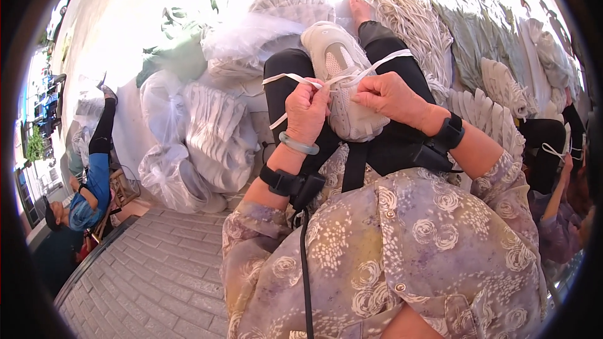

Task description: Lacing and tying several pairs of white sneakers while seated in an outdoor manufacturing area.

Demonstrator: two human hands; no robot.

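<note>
A white shoe upper (pixel 359 115) rests between my knees, its toe pointing away from me and a pinkish mesh panel showing. A white shoelace (pixel 397 56) crosses over it, with loose ends reaching out to both sides. My left hand (pixel 307 110) pinches the lace at the upper's left edge, thumb and forefinger pressed together. Over the right side, my right hand (pixel 394 96) is closed with its fingertips pressed together near the lace. How much lace lies inside each pinch is partly hidden by the fingers.
Stacked shoe uppers (pixel 217 132) and clear plastic bags (pixel 173 176) lie at the left. A heap of white laces (pixel 411 31) lies ahead on the right, beside more uppers (pixel 480 113). One person (pixel 94 188) sits at far left, another (pixel 556 213) at far right.
</note>
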